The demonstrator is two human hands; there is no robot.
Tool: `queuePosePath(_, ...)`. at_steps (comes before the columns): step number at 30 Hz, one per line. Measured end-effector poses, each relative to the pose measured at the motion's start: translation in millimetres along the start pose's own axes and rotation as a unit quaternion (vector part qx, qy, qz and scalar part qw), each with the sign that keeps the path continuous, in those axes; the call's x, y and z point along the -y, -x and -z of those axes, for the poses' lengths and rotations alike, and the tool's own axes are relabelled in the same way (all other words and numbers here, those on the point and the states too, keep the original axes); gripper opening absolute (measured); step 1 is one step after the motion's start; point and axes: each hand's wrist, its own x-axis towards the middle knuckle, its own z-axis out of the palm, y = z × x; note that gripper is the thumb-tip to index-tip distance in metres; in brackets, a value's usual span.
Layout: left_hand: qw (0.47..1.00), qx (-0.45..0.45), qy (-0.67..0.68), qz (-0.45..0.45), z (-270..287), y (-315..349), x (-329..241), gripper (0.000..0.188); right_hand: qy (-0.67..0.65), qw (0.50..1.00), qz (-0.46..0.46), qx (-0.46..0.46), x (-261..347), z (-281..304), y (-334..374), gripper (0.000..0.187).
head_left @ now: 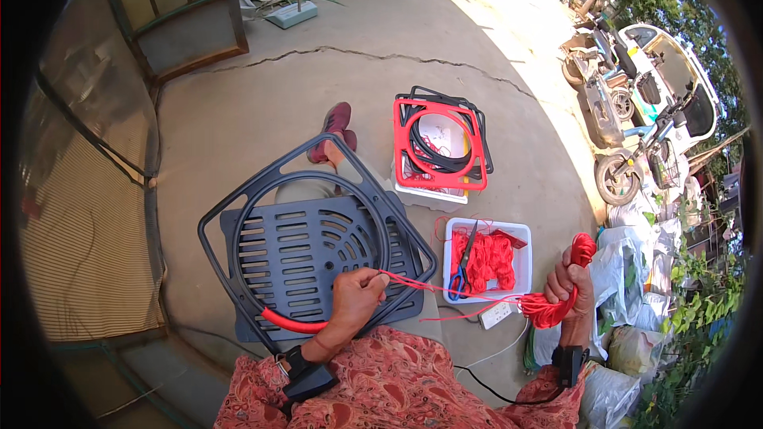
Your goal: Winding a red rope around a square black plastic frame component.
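Observation:
My left hand [355, 300] pinches strands of red cord between thumb and fingertips, over the near right part of a black square frame [412, 238]. The cord runs taut to my right hand [580, 302], raised at the right with its fingers wrapped round a skein of red cord [548, 314]. A loose end trails left below the taut strands. The frame encloses a black ring [385, 230]; a red section [290, 322] covers its near side, partly hidden by my left wrist. Beneath lies a black slotted plastic board [327, 248] across my lap.
A white basin [524, 262] holds red cord bundles [489, 262] and blue-handled scissors [458, 280]. Beyond it, red [467, 183] and black frames rest on a white box [429, 195]. A power strip [497, 314] lies near the basin; bags [624, 258] and a bicycle-like vehicle stand right.

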Motion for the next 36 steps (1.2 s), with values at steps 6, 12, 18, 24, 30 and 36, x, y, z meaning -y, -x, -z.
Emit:
queuePosePath(6, 0.998, -0.029, 0.06, 0.019, -0.2, 0.7, -6.7, 0.016, 0.205, 0.926, -0.017, -0.315, 67.4, 176.5, 105.8, 0.023)
queuePosePath(12, 0.998, -0.007, 0.061, 0.012, -0.3, -3.8, 4.8, 0.024, 0.44, 0.754, 0.119, -0.474, 33.7, 246.3, 113.5, 0.017)
queuePosePath(18, 0.997, -0.013, 0.062, 0.038, 0.1, -2.1, 0.6, 0.023, 0.259, 0.949, -0.115, -0.136, -81.4, -18.7, 1.4, 0.025)
queuePosePath(24, 0.995, -0.014, 0.091, 0.044, 5.4, -2.2, 4.9, 0.021, 0.438, 0.895, -0.084, 0.002, -155.3, -87.0, -25.3, 0.034)
queuePosePath(30, 0.993, 0.001, 0.115, 0.038, 6.7, -1.8, 0.5, 0.02, 0.398, 0.91, -0.102, -0.058, -152.9, -63.7, -14.8, 0.028)
queuePosePath(36, 0.994, -0.006, 0.097, 0.04, 6.4, -0.1, -2.3, 0.02, 0.383, 0.906, -0.178, -0.028, -159.1, -90.3, -25.0, 0.025)
